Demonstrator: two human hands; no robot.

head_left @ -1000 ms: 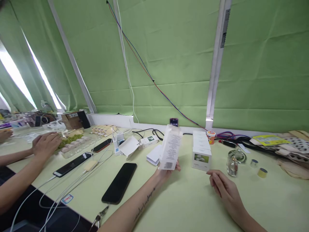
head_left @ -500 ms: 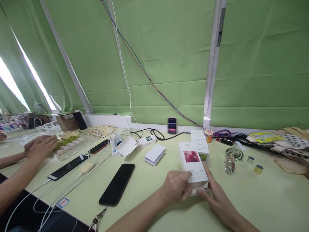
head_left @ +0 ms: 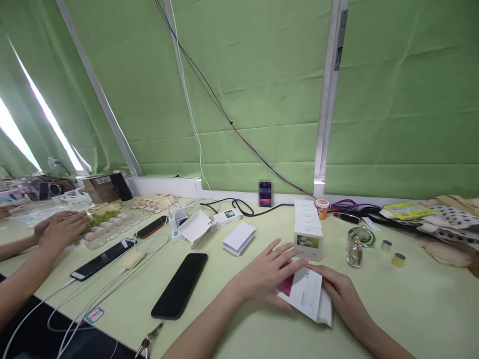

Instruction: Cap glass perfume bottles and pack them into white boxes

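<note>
A white carton [head_left: 305,296] with a red flower picture lies tilted between my hands, low over the table. My left hand [head_left: 267,274] spans its left end, fingers spread across the top and thumb along the near side, covering most of the picture. On the carton's right side, my right hand [head_left: 339,291] grips the far edge and end, its fingertips partly hidden. Just beyond stands a row of white cartons [head_left: 309,229], the nearest with a green picture. Whether the held carton touches the table I cannot tell.
A glass bottle [head_left: 354,251] and two small caps [head_left: 398,260] are at right. Folded white paper [head_left: 239,238], a black phone [head_left: 180,285] and keys [head_left: 148,341] lie left. Another person's hands [head_left: 62,229] rest by a tray [head_left: 107,232]. Cables [head_left: 149,249] cross the left side.
The carton has turned and tipped down toward me, away from the row behind it. My left hand has gone from a closed grip at its near end to spread fingers over its top.
</note>
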